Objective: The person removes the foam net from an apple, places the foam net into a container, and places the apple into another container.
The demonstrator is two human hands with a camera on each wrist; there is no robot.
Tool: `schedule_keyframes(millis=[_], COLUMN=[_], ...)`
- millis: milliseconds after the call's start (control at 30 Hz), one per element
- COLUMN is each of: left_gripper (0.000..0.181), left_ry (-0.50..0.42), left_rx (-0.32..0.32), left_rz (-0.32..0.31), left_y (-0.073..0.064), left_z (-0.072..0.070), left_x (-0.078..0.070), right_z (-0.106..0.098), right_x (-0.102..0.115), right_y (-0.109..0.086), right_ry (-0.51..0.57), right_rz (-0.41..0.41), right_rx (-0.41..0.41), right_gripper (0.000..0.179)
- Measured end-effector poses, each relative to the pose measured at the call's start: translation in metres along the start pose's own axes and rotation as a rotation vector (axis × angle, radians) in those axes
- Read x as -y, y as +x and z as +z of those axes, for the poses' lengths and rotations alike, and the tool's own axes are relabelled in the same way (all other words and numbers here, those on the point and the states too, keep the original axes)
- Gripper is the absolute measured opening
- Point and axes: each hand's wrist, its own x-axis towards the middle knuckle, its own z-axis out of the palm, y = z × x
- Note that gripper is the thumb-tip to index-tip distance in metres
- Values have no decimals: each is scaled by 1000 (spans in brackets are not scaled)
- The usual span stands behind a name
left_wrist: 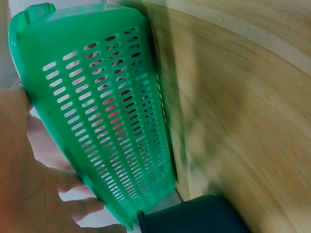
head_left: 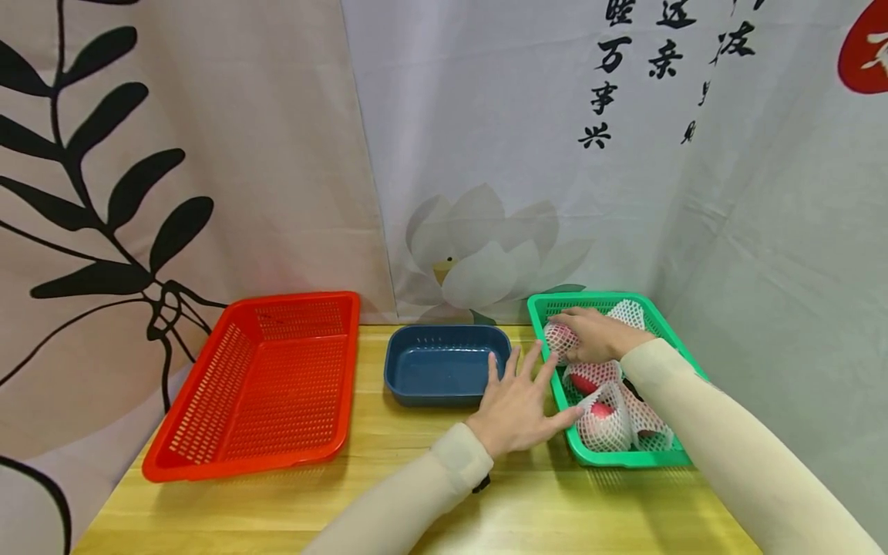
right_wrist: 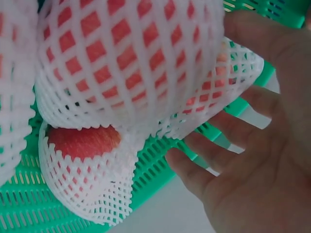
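Note:
In the head view my right hand [head_left: 602,334] reaches into the green basket [head_left: 634,459], over a red apple in a white foam net [head_left: 559,341] at the far left corner. The right wrist view shows the fingers [right_wrist: 223,158] spread and only loosely bent, with the thumb at the edge of a large netted apple [right_wrist: 131,58]. Below it another netted apple [right_wrist: 85,143] shows bare red skin. My left hand [head_left: 516,405] is spread at the basket's left side, its thumb over the rim. In the left wrist view its fingers [left_wrist: 85,208] overlap the basket's rim.
A dark blue tray [head_left: 444,400] stands left of the green basket, partly behind my left fingers. Farther left is a red basket [head_left: 264,416] with perforated walls. Several netted apples [head_left: 605,424] lie in the green basket. A printed cloth [head_left: 277,154] hangs behind the wooden table [head_left: 333,501].

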Motion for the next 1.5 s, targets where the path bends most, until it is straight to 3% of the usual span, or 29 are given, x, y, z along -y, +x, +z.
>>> schedule_keyframes(millis=[267, 533, 967, 1500], left_gripper=[102, 100, 100, 99], left_ry=[12, 21, 74, 47], left_rx=[19, 24, 25, 5], left_rz=[0, 1, -11, 5], left_y=[2, 4, 4, 3], left_z=[-1, -4, -2, 3], left_x=[-1, 1, -6, -4], right_z=[5, 6, 15, 14], right_x=[1, 2, 11, 7], right_y=[10, 20, 31, 30], right_ry=[10, -41, -120, -113], right_rz=[11, -7, 154, 149], right_rx=[38, 13, 30, 18], right_gripper=[82, 75, 81, 93])
